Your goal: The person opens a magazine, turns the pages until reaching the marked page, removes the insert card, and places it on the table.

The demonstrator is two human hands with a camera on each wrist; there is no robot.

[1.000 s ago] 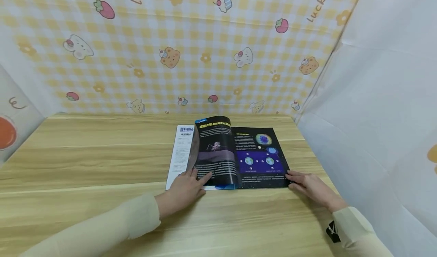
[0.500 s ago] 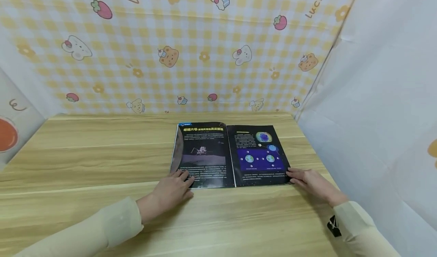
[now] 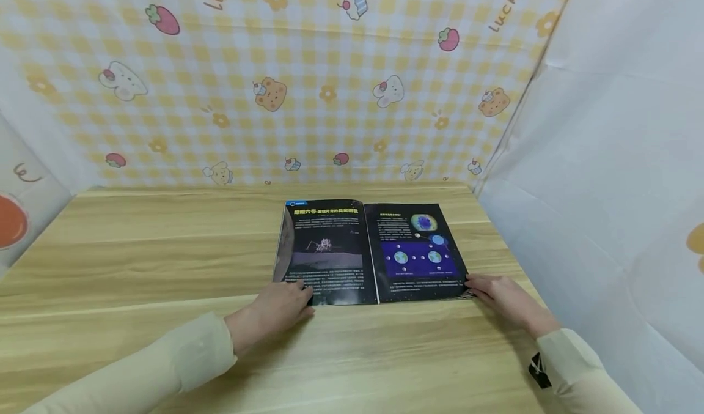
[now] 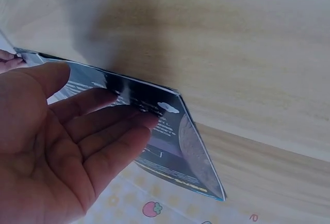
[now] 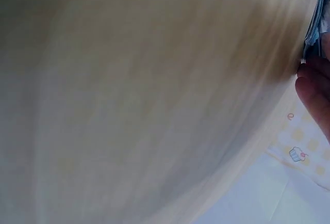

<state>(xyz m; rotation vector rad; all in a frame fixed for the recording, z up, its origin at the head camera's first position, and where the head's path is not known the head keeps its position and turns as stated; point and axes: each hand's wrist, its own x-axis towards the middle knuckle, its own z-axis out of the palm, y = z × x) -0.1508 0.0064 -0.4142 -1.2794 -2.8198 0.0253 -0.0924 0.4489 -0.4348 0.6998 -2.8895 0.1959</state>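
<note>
Checked backdrop (image 3: 308,53): "Luck" printed in brown at upper left and upper right, both cut off by the frame edge; magazine (image 3: 374,252): Chinese headline and body text too small to read.

A pale wooden table (image 3: 165,249) with long grain lines spreads out under and around my hold, running away from me to a checked yellow and white backdrop (image 3: 308,77) printed with strawberries, cupcakes, bears and flowers. Off to my right hangs a plain white sheet (image 3: 616,157). The light is soft and even.
</note>
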